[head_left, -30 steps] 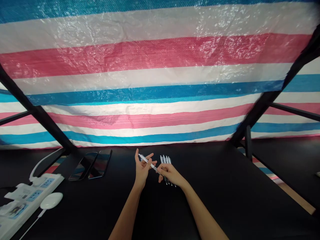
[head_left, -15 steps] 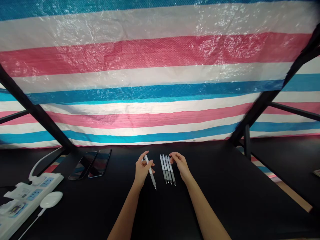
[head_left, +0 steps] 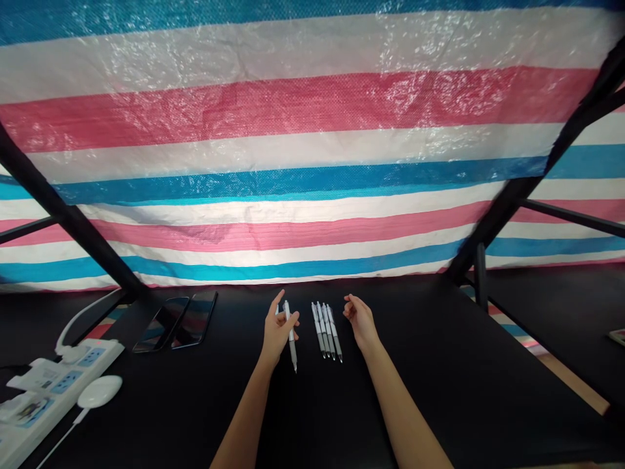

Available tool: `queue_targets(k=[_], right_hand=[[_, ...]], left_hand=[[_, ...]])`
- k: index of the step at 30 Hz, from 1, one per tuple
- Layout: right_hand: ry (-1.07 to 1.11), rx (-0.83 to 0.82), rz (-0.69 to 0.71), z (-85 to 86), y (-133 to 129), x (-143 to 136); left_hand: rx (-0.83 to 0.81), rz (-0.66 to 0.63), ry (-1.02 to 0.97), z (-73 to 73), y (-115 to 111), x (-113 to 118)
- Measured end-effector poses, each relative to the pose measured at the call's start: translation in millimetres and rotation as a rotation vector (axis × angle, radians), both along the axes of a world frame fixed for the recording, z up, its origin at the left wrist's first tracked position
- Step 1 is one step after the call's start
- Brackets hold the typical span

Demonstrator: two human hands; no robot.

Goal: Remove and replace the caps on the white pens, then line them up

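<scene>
My left hand (head_left: 279, 333) is closed around a white pen with a grey grip (head_left: 293, 355), held between thumb and fingers. The index finger points up, and the pen's tip points toward me. To its right, several matching white-and-grey pens (head_left: 327, 331) lie side by side on the black table (head_left: 322, 410), tips toward me. My right hand (head_left: 361, 324) hovers just right of that row, apart from it. Its fingers are loosely curled, with a gap between them and nothing visible held.
Two dark phones (head_left: 162, 324) lie at the left. Nearer me on that side are a white power strip (head_left: 100, 358) with plugs and cords and a white round charger (head_left: 100, 392). Black frame bars (head_left: 481, 260) slope at both sides, before a striped sheet (head_left: 293, 143).
My right hand has moved right, away from the row of pens. The pen in my left hand has swung its tip leftward, more nearly straight toward me. The row lies still.
</scene>
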State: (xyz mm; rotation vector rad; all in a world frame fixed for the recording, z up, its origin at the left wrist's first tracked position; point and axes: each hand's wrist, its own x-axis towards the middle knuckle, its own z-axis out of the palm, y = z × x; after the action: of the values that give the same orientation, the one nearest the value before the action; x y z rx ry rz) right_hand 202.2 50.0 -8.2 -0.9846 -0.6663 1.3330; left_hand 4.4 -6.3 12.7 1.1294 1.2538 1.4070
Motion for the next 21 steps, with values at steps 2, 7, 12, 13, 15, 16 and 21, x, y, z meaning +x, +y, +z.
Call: queue_targets(k=[2, 7, 12, 13, 15, 16, 21], right_hand=[[-0.008, 0.002, 0.004, 0.2, -0.3, 0.2], [-0.025, 0.013, 0.016, 0.1, -0.2, -0.3], [-0.004, -0.006, 0.014, -0.5, 0.6, -0.5], [-0.001, -0.008, 0.016, -0.4, 0.7, -0.5], [0.003, -0.013, 0.015, -0.1, 0.5, -0.4], [0.004, -0.015, 0.014, 0.2, 0.3, -0.3], [-0.012, -0.004, 0.016, 1.4, -0.5, -0.8]], left_hand=[[-0.001, -0.014, 0.021, -1.0, 0.3, -1.0], [0.004, -0.037, 0.039, -5.3, 2.0, -2.9], [-0.011, -0.030, 0.036, -5.7, 3.2, -1.6], [-0.014, -0.033, 0.037, -5.5, 3.3, -1.4], [-0.017, -0.035, 0.035, -5.2, 3.4, -1.3], [-0.017, -0.035, 0.035, -5.1, 3.4, -1.4], [-0.013, -0.032, 0.043, -5.3, 3.1, -1.6]])
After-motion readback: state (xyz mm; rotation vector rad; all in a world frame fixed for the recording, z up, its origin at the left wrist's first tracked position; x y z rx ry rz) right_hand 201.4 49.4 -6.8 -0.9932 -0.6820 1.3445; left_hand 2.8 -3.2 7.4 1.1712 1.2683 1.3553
